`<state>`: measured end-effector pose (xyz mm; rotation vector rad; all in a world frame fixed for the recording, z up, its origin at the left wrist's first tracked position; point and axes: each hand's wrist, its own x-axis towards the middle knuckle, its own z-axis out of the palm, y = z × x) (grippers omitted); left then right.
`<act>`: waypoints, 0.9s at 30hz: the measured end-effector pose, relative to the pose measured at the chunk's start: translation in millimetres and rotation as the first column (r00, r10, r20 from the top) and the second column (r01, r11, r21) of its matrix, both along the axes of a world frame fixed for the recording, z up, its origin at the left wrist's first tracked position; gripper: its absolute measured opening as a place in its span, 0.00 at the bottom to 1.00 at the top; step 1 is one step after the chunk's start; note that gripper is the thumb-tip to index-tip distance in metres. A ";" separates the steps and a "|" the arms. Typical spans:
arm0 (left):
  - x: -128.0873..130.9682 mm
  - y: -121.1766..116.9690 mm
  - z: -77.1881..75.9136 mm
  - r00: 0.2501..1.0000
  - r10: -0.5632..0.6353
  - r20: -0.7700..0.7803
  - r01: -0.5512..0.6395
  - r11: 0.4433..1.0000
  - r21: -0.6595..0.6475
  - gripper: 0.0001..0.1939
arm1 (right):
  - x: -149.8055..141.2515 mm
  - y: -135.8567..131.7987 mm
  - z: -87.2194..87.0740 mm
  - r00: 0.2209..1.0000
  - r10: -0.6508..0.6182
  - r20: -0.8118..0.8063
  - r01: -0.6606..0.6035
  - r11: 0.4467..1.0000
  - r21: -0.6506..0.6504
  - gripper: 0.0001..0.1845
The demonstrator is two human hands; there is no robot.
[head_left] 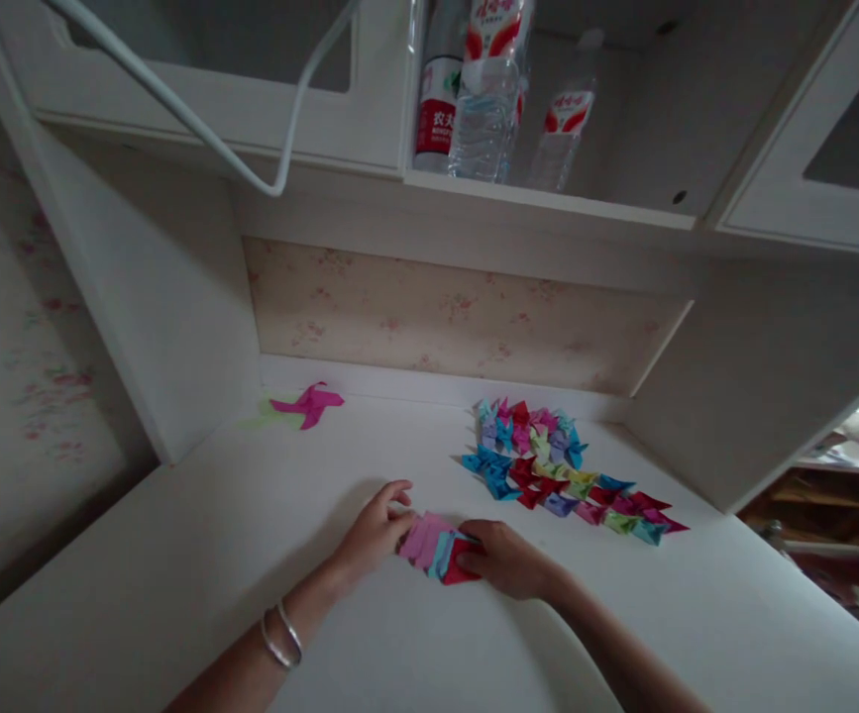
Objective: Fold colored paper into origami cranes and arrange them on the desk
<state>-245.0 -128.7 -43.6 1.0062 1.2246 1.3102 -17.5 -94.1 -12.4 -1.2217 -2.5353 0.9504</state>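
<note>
Folded paper pieces (pixel 433 545) lie in an overlapping row in front of me, pink at the left end, light blue in the middle and red at the right. My right hand (pixel 510 560) grips the red end, thumb on top and fingers along the far side. At the pink end is my left hand (pixel 375 527), its thumb by the paper edge and its fingers apart, slightly curled. Whether the left thumb presses on the paper is hard to tell. A bangle (pixel 280 636) circles my left wrist.
Several colourful folded paper pieces (pixel 563 495) form two clusters at the back right of the white desk (pixel 251 535). A magenta paper pinwheel shape (pixel 310 404) lies at the back left. Overhead, a shelf holds plastic bottles (pixel 484 109), and a white bent rod (pixel 198 124) hangs in front.
</note>
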 end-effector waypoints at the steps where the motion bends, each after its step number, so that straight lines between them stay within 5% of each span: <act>1: -14.7 1.4 2.9 0.996 0.076 0.054 -0.076 0.997 -0.008 0.22 | -13.3 4.6 1.5 0.997 -0.007 -0.080 0.003 0.999 -0.050 0.06; 3: -45.4 3.7 7.0 0.965 0.203 0.167 -0.202 0.979 -0.021 0.21 | -43.1 14.6 3.2 0.962 -0.075 -0.264 0.014 0.974 -0.225 0.13; 6: -85.5 5.4 8.4 0.897 0.330 0.295 -0.336 0.941 -0.031 0.19 | -94.3 30.7 3.3 0.833 -0.261 -0.487 -0.039 0.851 -0.523 0.21; 9: -111.1 6.9 8.3 0.820 0.383 0.426 -0.399 0.915 -0.056 0.18 | -147.9 50.3 2.7 0.733 -0.368 -0.572 -0.089 0.782 -0.617 0.22; 14: -130.9 12.7 9.9 0.668 0.404 0.625 -0.391 0.905 -0.167 0.11 | -225.2 94.6 4.8 0.756 -0.351 -0.553 -0.058 0.805 -0.590 0.18; 18: -137.0 18.6 5.9 0.552 0.434 0.712 -0.398 0.887 -0.232 0.15 | -277.7 137.8 17.6 0.802 -0.258 -0.539 -0.080 0.848 -0.524 0.17; 23: -132.5 23.5 1.2 0.564 0.442 0.697 -0.401 0.885 -0.237 0.15 | -329.8 187.2 37.2 0.798 -0.237 -0.554 0.013 0.926 -0.377 0.26; 27: -128.3 23.4 3.4 0.568 0.418 0.709 -0.367 0.900 -0.237 0.14 | -337.9 200.0 25.5 0.831 -0.223 -0.509 0.089 0.958 -0.273 0.38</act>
